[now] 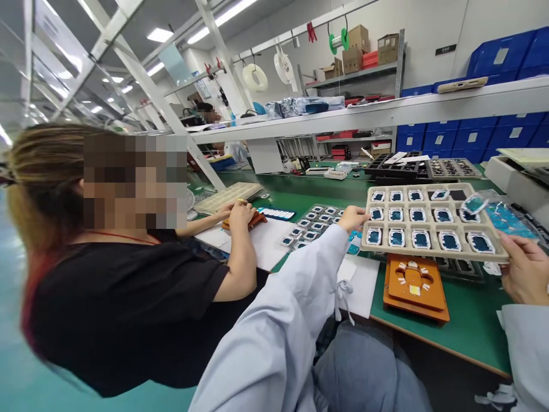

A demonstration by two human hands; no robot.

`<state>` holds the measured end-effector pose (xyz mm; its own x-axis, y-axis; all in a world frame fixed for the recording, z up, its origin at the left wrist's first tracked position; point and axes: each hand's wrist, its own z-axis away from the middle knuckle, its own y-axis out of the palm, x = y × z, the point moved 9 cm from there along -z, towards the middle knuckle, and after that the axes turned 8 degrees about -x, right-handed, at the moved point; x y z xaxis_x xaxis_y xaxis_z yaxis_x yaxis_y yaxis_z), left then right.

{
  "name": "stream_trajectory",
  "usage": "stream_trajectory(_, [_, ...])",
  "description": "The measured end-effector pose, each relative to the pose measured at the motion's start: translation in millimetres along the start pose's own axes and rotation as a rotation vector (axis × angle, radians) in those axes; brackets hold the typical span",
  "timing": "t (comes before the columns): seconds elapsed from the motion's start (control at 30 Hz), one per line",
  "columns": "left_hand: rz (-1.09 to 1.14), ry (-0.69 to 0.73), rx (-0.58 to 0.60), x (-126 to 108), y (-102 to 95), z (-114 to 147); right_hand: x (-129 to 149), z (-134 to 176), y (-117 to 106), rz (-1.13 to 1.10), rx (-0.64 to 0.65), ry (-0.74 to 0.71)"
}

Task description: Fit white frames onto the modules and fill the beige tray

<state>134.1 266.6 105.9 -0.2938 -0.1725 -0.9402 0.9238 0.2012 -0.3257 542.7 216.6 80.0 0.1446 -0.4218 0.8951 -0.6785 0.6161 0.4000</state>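
Note:
My left hand [354,218] grips the left edge of a beige compartment tray [424,257], and my right hand [525,269] has its lower right corner. The tray is lifted over the bench and slightly tilted. White-framed parts with dark teal faces [417,215] fill most compartments. One loose framed part [475,203] rests askew at the tray's right end, overlapping the compartments there. Below the tray sits an orange fixture [415,286] with small white and yellow pieces on it. Clear trays of similar framed parts [315,224] lie left of my left hand.
On my left a co-worker [128,297] in a black top handles another orange fixture [253,220]. White paper [364,286] lies by the green bench's front edge [454,346]. Black trays [398,169] are stacked behind, a grey-white box [514,183] is right, and a white shelf [364,111] crosses above.

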Motion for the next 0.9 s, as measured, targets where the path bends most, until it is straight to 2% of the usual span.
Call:
stream_trajectory(0.13, [0.165, -0.067, 0.035, 12.0, -19.1, 13.4, -4.0, 8.6, 10.7, 0.001, 0.123, 0.094])
stream_trajectory(0.23, [0.263, -0.122, 0.04, 25.0, -25.9, 22.1, -2.8, 13.4, 16.2, 0.015, 0.18, 0.113])
stream_trajectory(0.37, [0.381, -0.174, -0.005, 42.4, -27.9, 33.7, -11.8, 20.2, 22.9, 0.085, 0.268, 0.163])
stream_trajectory(0.5, [0.481, -0.17, -0.083, 55.0, -35.8, 50.8, -23.0, 24.5, 25.8, 0.144, 0.333, 0.205])
stream_trajectory(0.77, [0.521, -0.233, -0.14, 85.9, -70.8, 79.5, -9.1, 24.2, 32.7, 0.096, 0.444, 0.094])
stream_trajectory(0.9, [0.554, -0.206, -0.161, 88.0, -93.5, 103.1, 16.9, 32.7, 36.0, 0.061, 0.48, -0.047])
